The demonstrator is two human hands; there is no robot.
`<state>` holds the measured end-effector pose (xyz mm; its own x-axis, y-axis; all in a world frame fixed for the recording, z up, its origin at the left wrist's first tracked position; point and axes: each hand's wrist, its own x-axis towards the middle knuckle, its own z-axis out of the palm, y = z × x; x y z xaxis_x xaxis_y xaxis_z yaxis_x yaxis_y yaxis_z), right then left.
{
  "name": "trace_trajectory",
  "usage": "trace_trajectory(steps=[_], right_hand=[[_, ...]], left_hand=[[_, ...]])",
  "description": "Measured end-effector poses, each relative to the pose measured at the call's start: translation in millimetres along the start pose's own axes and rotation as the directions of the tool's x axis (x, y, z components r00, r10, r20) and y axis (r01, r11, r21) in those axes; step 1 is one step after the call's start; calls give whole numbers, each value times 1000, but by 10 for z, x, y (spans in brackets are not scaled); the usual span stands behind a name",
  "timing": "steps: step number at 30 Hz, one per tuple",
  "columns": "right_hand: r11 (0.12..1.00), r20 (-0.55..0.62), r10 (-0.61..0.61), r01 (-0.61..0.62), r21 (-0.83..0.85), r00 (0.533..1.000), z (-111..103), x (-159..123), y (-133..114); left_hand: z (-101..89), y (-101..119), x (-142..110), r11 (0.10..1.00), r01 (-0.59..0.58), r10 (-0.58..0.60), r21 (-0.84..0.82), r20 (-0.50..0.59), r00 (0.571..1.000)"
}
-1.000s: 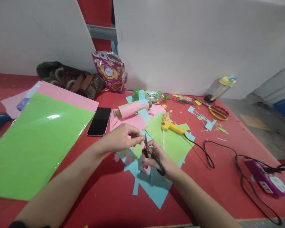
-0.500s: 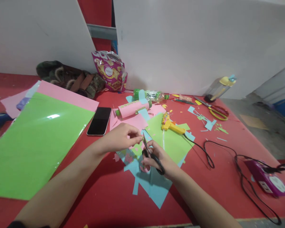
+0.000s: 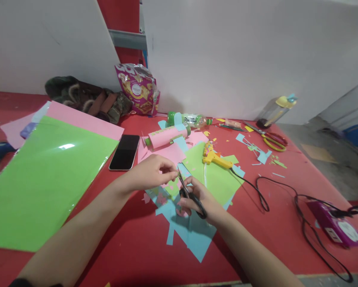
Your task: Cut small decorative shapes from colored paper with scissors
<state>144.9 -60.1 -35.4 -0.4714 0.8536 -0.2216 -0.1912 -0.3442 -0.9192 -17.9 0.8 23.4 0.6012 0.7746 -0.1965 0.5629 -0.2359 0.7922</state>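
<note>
The red table (image 3: 122,247) takes up most of what I can see, its near side running off below. On the left lies a big glossy green sheet (image 3: 50,183), cut off at the left, with part of its near edge hidden under the person's left forearm. That arm slants in from the lower left, only a bit of dark cuff showing at the bottom; the right arm slants in from the opposite corner, cut off above the elbow or thereabouts, I can't tell which.

Between the arms a light blue sheet (image 3: 196,235) lies on the table, scraps strewn over it and its upper part covered by other paper and by the right hand. The left hand (image 3: 155,173) is held back-up, wrist slightly bent, thumb and forefinger tips brought together and the other fingers curled out of sight beneath. The right hand (image 3: 201,199) is turned thumb inward, its fingers wrapped around the handles of the black-handled scissors (image 3: 183,182), which hang over the scraps with their points just beside the left fingertips. Fingers hide part of the handle loops, and I can't make out whether the blades are parted. Smallest of all would be whatever sits in the left hand's pinch: too tiny and blurred for me to say.
</note>
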Motion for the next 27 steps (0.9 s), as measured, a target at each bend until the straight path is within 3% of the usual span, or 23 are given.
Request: trace_trajectory(steps=[20,27], right_hand=[[999,61,-41,40,27,997,-45,15,50],[999,27,-46,46,9,999,-26,8,30]], left_hand=[[35,3,14,993,37,-32,-108,48,998],[42,-7,24,991,60,-53,-121,60,997]])
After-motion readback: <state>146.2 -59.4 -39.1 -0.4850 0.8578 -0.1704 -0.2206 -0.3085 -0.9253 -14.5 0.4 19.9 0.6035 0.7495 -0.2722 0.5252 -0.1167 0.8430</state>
